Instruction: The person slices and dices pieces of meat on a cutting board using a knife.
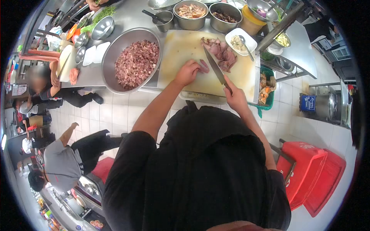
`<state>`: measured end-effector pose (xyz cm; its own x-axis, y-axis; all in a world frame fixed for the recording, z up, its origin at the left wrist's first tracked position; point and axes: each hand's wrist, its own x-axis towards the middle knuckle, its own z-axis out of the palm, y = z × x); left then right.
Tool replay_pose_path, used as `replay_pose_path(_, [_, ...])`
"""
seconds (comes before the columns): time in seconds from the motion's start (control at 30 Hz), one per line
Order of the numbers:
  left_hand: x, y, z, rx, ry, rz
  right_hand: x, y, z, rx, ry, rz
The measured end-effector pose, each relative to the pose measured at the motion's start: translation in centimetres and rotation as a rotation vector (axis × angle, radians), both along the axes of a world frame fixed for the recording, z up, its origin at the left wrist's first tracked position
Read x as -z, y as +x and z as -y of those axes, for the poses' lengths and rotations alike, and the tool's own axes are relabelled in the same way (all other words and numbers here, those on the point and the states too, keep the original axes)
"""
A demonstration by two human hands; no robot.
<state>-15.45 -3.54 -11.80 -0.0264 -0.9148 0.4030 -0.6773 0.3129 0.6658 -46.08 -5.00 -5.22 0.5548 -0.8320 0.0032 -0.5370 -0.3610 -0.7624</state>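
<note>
On a worn yellowish cutting board [178, 54], my left hand [188, 73] presses its bent fingers on a small strip of meat [204, 66]. My right hand [235, 95] is closed round the handle of a large knife [215, 67], whose blade points up and left over the board, just right of the strip. Beyond the blade lies a pile of sliced meat [224, 54]. A white dish [249, 37] with chopped garlic-like bits and a spoon stands at the board's upper right. Left of the board is a big steel bowl [108, 73] full of diced meat [137, 63].
Steel pots [189, 24] and a small pan [165, 25] line the back. A green bin [275, 90] with scraps is below the board's right side. Red bins [308, 169] stand at the lower right. Co-workers [63, 161] are at the left, one beside another cutting board [66, 61].
</note>
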Motion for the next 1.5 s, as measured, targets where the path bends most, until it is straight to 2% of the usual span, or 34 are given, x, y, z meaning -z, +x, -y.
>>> replay_pose_path(0.1, [-0.1, -0.7, -0.2, -0.064, -0.003, -0.01, -0.3, 0.6, 0.4, -0.031, -0.05, 0.007])
replay_pose_path(0.2, [-0.1, -0.6, 0.4, 0.001, -0.072, 0.038, -0.5, 1.2, 0.5, -0.05, -0.034, -0.038])
replay_pose_path(0.37, [0.3, -0.8, 0.9, 0.058, -0.022, 0.029, -0.6, 1.9, 0.9, -0.088, -0.084, -0.003])
replay_pose_path(0.57, [0.2, -1.1, 0.3, -0.012, -0.083, 0.092, -1.5, 3.9, 2.7, -0.219, -0.148, -0.237])
replay_pose_path(0.67, [0.6, -1.0, 0.5, -0.025, -0.095, 0.129, -2.0, 4.8, 2.7, -0.235, -0.195, -0.26])
replay_pose_path(0.77, [0.6, -0.9, 0.5, -0.051, -0.104, 0.147, -2.0, 5.2, 2.5, -0.259, -0.156, -0.396])
replay_pose_path(1.07, [1.3, -0.6, 0.7, -0.034, -0.044, 0.078, -3.6, 6.6, 3.4, -0.282, -0.023, -0.406])
replay_pose_path(1.17, [1.5, -0.6, 0.8, -0.043, -0.05, 0.073, -1.4, 7.2, 2.9, -0.218, 0.063, -0.355])
replay_pose_path(1.27, [2.5, -0.4, 1.3, -0.056, -0.069, 0.09, -0.4, 7.8, 2.9, -0.168, 0.016, -0.375])
replay_pose_path(1.37, [2.1, -0.1, 1.4, -0.03, -0.038, 0.089, 0.5, 7.4, 3.8, -0.174, 0.041, -0.275])
replay_pose_path(1.47, [1.1, -0.6, 0.4, -0.047, -0.034, 0.056, 1.4, 5.5, 3.3, -0.063, -0.021, 0.059])
replay_pose_path(1.5, [0.7, -0.7, 0.1, -0.062, -0.045, 0.044, 0.5, 5.1, 3.2, -0.049, -0.028, -0.007])
